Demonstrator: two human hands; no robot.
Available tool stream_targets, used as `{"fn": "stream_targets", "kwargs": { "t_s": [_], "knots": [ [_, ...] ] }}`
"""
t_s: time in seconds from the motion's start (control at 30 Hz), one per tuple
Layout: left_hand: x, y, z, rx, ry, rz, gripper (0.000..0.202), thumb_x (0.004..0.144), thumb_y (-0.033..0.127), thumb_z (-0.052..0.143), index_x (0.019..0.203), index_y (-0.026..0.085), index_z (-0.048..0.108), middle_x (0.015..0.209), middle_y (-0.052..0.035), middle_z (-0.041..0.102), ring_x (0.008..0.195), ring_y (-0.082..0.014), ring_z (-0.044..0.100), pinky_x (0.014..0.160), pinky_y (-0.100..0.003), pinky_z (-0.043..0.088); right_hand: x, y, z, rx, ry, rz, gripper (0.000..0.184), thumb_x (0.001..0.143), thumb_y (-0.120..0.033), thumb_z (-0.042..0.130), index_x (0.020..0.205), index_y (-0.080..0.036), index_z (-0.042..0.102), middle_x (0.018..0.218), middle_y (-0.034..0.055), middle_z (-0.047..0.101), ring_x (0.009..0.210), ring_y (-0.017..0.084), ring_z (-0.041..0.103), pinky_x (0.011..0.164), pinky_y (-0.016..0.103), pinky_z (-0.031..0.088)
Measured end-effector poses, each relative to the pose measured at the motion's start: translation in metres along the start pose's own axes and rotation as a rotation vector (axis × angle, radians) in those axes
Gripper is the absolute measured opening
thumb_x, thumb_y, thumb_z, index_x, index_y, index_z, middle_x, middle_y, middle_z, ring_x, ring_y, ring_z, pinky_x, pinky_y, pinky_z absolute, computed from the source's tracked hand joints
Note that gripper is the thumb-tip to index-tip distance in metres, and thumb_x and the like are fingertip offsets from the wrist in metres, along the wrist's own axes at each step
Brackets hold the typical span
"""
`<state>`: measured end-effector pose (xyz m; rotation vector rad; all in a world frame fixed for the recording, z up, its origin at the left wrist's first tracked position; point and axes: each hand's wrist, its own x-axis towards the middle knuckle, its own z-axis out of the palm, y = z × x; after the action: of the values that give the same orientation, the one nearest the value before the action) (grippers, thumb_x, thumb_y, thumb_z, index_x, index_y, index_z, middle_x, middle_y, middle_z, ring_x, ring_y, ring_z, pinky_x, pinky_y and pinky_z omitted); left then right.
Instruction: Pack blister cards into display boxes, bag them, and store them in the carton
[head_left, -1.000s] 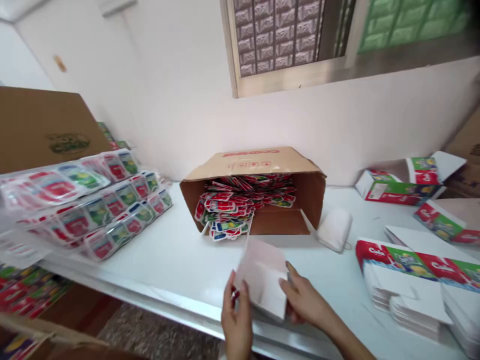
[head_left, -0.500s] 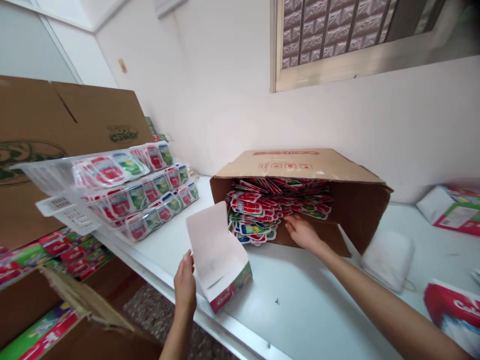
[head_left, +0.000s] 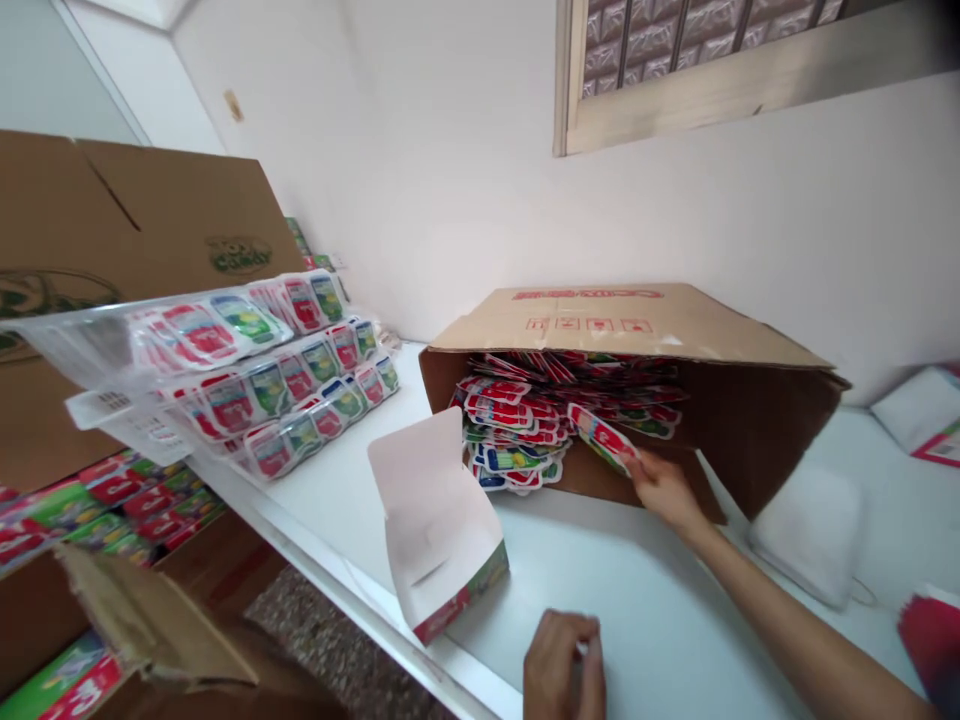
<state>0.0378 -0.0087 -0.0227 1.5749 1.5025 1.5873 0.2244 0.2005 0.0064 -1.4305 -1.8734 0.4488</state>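
Observation:
My right hand pinches one end of a flat red and green packet with a white border. The packet tilts across the opening of a cardboard carton lying on its side. Many similar packets are heaped in that carton. My left hand is low over the table near its front edge, fingers curled in; whatever they may hold is hidden. Left of it stands a small printed box with its white flap up; its visible inside shows bare white card.
To the left, clear plastic trays hold rows of packets. Beyond them is a large brown carton; an open carton with printed boxes sits below the table's edge. A white pouch-like object lies at right.
My right hand has drawn a packet out from the heap and moved slightly right. My left hand has left the small box's side and moved right, its fingers now curled. The view shifted slightly.

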Motion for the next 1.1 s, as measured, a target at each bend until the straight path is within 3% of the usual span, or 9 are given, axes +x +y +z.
{"fn": "stream_targets", "kwargs": {
  "t_s": [0.07, 0.13, 0.2, 0.27, 0.47, 0.73, 0.83, 0.93, 1.1],
  "knots": [
    [0.02, -0.002, 0.016, -0.079, -0.039, -0.232, 0.031, 0.084, 0.042, 0.062, 0.104, 0.019, 0.066, 0.1, -0.0128, 0.069, 0.088, -0.0239, 0.065, 0.076, -0.035, 0.053, -0.038, 0.008, -0.012, 0.139, -0.001, 0.082, 0.053, 0.096, -0.047, 0.029, 0.112, -0.013, 0.066, 0.094, 0.013, 0.074, 0.087, 0.025, 0.068, 0.078, 0.038, 0.054],
    [0.042, -0.003, 0.028, -0.21, -0.021, -0.413, 0.07, 0.066, 0.041, 0.08, 0.126, 0.015, 0.054, 0.129, -0.0187, 0.058, 0.112, -0.0293, 0.06, 0.093, -0.039, 0.049, -0.072, 0.006, -0.015, 0.444, -0.032, 0.198, 0.05, 0.094, -0.052, 0.039, 0.114, -0.014, 0.066, 0.095, 0.0123, 0.074, 0.084, 0.025, 0.069, 0.077, 0.037, 0.055],
    [0.058, -0.003, 0.037, -0.426, -0.099, -0.472, 0.086, 0.056, 0.042, 0.086, 0.128, 0.013, 0.051, 0.127, -0.0192, 0.06, 0.115, -0.0309, 0.059, 0.096, -0.04, 0.048, -0.102, -0.002, -0.011, 0.81, -0.072, 0.326, 0.047, 0.088, -0.052, 0.053, 0.115, -0.016, 0.065, 0.101, 0.0124, 0.073, 0.085, 0.025, 0.068, 0.08, 0.04, 0.054],
    [0.067, -0.001, 0.043, -0.573, -0.201, -0.501, 0.072, 0.059, 0.048, 0.083, 0.116, 0.011, 0.059, 0.11, -0.0163, 0.07, 0.099, -0.0292, 0.066, 0.089, -0.04, 0.052, -0.126, -0.009, -0.008, 1.024, -0.111, 0.397, 0.047, 0.082, -0.051, 0.063, 0.114, -0.017, 0.065, 0.106, 0.0121, 0.072, 0.089, 0.026, 0.067, 0.085, 0.042, 0.052],
    [0.064, 0.003, 0.041, -0.502, -0.284, -0.429, 0.042, 0.06, 0.042, 0.084, 0.085, 0.013, 0.068, 0.08, -0.0059, 0.07, 0.076, -0.0205, 0.065, 0.073, -0.03, 0.053, -0.14, -0.008, -0.022, 0.808, -0.266, 0.305, 0.045, 0.076, -0.042, 0.073, 0.113, -0.018, 0.064, 0.11, 0.0094, 0.07, 0.1, 0.025, 0.064, 0.092, 0.039, 0.048],
    [0.068, 0.005, 0.039, -0.471, -0.355, -0.38, 0.067, 0.052, 0.033, 0.09, 0.11, 0.015, 0.062, 0.089, -0.0043, 0.066, 0.08, -0.0183, 0.062, 0.072, -0.026, 0.051, -0.143, -0.004, -0.007, 0.746, -0.081, 0.345, 0.043, 0.077, -0.051, 0.069, 0.107, -0.019, 0.069, 0.103, 0.0083, 0.073, 0.096, 0.026, 0.065, 0.087, 0.035, 0.051],
    [0.071, -0.005, 0.037, -0.507, -0.442, -0.433, 0.037, 0.068, 0.04, 0.08, 0.086, 0.009, 0.068, 0.073, -0.0044, 0.065, 0.064, -0.0146, 0.057, 0.063, -0.026, 0.049, -0.128, 0.004, -0.015, 0.705, -0.212, 0.212, 0.049, 0.088, -0.057, 0.051, 0.108, -0.017, 0.069, 0.107, 0.0117, 0.072, 0.098, 0.027, 0.065, 0.088, 0.038, 0.051],
    [0.076, -0.014, 0.032, -0.42, -0.434, -0.367, 0.028, 0.077, 0.038, 0.072, 0.078, 0.01, 0.069, 0.065, -0.0023, 0.063, 0.059, -0.0124, 0.053, 0.059, -0.024, 0.045, -0.078, 0.021, -0.029, 0.331, -0.177, 0.133, 0.061, 0.097, -0.053, 0.023, 0.107, -0.015, 0.069, 0.102, 0.0121, 0.073, 0.092, 0.023, 0.068, 0.084, 0.036, 0.053],
    [0.079, -0.015, 0.026, -0.25, -0.431, -0.21, 0.02, 0.082, 0.033, 0.065, 0.088, 0.016, 0.073, 0.077, -0.0053, 0.069, 0.069, -0.0174, 0.06, 0.066, -0.026, 0.048, 0.037, 0.047, -0.029, -0.239, -0.009, 0.127, 0.031, 0.09, -0.027, 0.045, 0.111, -0.017, 0.066, 0.114, 0.0146, 0.067, 0.109, 0.029, 0.059, 0.094, 0.042, 0.043]
  ]
}}
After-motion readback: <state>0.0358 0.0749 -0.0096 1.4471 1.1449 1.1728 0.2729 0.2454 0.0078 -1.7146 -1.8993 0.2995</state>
